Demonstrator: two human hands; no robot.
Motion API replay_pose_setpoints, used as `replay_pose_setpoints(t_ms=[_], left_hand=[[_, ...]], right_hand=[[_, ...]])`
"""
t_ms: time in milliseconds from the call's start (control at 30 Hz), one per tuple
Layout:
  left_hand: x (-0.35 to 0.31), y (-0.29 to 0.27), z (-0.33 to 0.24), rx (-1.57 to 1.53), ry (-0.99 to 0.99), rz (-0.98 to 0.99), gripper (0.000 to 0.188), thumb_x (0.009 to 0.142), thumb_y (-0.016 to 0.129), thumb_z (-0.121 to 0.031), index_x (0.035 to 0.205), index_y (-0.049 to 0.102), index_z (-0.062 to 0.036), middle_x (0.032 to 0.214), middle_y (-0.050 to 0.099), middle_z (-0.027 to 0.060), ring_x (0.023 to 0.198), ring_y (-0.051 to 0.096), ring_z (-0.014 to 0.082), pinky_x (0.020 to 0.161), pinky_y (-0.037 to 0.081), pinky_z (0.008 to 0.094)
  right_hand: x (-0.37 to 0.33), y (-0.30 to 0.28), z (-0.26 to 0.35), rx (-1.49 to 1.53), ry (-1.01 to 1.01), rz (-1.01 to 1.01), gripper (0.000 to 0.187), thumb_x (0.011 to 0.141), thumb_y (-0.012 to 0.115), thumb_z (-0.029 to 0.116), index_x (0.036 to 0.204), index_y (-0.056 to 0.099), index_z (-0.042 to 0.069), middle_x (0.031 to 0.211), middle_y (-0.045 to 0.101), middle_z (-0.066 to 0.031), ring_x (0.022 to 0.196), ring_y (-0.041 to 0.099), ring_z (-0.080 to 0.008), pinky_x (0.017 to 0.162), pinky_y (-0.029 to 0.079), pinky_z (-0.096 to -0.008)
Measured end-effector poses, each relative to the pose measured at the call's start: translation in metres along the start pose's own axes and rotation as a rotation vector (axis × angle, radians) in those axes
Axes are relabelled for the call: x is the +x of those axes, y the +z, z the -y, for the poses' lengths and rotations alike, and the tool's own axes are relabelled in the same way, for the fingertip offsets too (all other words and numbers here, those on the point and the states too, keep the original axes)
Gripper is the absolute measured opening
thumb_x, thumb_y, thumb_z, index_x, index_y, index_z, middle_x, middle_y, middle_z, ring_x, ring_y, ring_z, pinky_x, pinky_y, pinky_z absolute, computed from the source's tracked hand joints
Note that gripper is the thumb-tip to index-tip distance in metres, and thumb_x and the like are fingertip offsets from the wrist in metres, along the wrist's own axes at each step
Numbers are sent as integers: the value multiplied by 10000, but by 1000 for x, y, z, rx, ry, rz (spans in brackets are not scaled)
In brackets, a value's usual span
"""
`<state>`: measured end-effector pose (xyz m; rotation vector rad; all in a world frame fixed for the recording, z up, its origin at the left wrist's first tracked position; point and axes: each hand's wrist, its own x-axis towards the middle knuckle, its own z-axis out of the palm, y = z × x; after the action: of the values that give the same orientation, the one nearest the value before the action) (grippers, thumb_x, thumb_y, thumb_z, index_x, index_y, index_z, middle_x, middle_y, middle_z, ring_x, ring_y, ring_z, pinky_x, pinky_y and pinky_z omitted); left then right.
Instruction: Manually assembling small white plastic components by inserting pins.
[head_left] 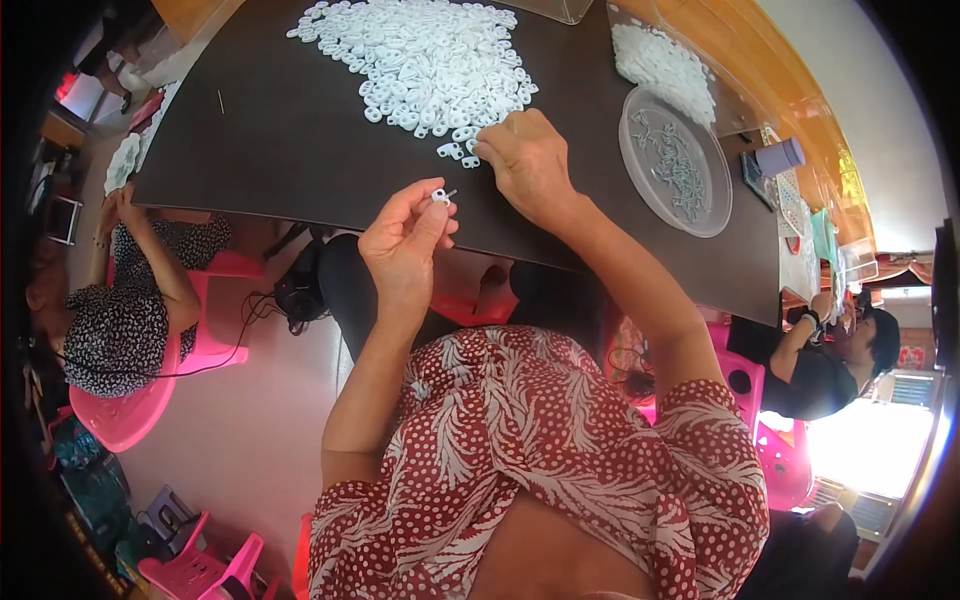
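Note:
My left hand [405, 240] is raised over the near edge of the dark table [290, 140], pinching a small white plastic ring piece [440, 196] with a short metal pin sticking out of it. My right hand [530, 160] rests on the table, fingers curled down at the near edge of a big heap of white plastic ring pieces [420, 60], touching a few loose ones [458, 152]. Whether it grips one is hidden under the fingers.
A clear round lid [672, 160] holding small metal pins lies to the right, with a clear box of more white pieces [662, 62] behind it. A person in a patterned dress sits on a pink chair [130, 410] at left; another person in black [830, 365] sits at right.

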<state>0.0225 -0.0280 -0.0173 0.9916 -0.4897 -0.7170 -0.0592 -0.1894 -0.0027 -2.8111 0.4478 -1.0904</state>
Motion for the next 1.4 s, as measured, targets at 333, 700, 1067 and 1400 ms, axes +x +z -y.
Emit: replay_pose_setpoints(t_ms=[333,700,1067,1400], left_hand=[[-1,0,1,7,14,-4,227,859,598,-21,1080,601,34,840,623,78,673,574,95,561,470,201],[0,5,-5,-8,22,-13,236,849,599,-15,1080,611,28,813,626,88,647,579,111,537,476,221],[-6,21,-17,-13,21,27,224,839,602,4,1059,614,45,804,622,88,649,586,114,540,475,213],[-13,28,-16,34,-11,-12,191,820,619,12,1004,618,64,784,629,97,620,584,120,520,456,212]], right_hand=[[7,0,8,-47,67,107,120,676,677,105,673,579,35,681,546,-143,700,535,-314,607,420,-411],[7,-25,2,474,507,235,115,792,650,144,797,663,30,725,648,-62,650,574,-129,582,445,-285],[-11,-51,31,1205,873,211,162,822,642,118,909,653,-20,762,654,-69,650,558,-73,571,426,-188],[-19,-49,37,1283,869,188,178,809,652,120,908,651,-28,746,648,-69,629,545,-74,559,421,-190]])
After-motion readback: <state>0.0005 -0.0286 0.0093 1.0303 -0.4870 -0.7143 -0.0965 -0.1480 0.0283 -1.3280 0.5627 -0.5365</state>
